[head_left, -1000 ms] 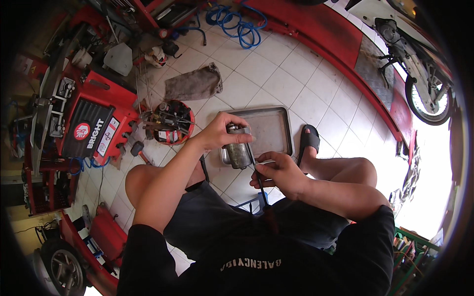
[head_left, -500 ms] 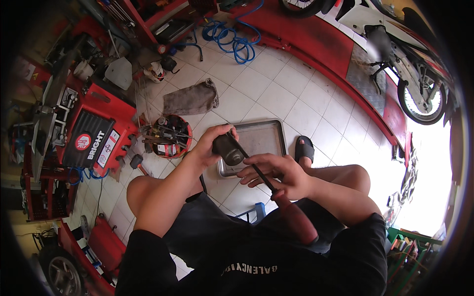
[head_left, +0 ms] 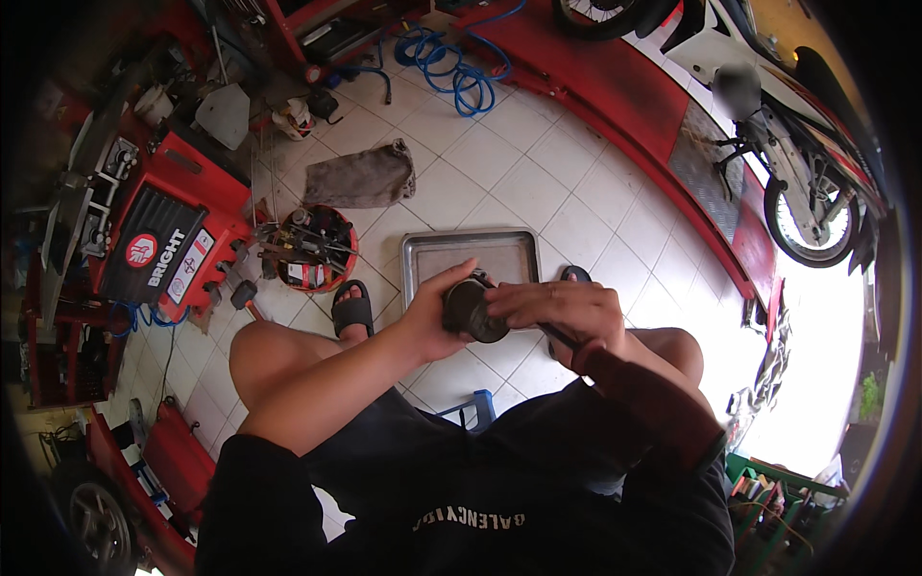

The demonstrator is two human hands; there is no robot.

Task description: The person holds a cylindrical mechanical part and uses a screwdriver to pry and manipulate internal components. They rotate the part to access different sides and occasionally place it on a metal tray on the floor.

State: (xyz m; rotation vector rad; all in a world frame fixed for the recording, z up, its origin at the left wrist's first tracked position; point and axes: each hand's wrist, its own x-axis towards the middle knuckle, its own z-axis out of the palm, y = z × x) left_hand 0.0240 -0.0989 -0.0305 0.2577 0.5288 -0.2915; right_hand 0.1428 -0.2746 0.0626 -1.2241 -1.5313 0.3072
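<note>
Above white tiles (head_left: 480, 182), the screwdriver (head_left: 624, 380) slants, handle (head_left: 648, 398) rearward right.

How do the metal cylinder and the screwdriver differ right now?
The cylinder is short and thick, the screwdriver long and thin-shafted. The cylinder is dark grey; the screwdriver has a red handle. The left hand grips the cylinder; the screwdriver passes beneath the right hand. Both are off the floor.

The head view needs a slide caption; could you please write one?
Left hand gripping a dark cylinder, right hand holding a red-handled screwdriver, a metal tray on the tiled floor below.
</note>
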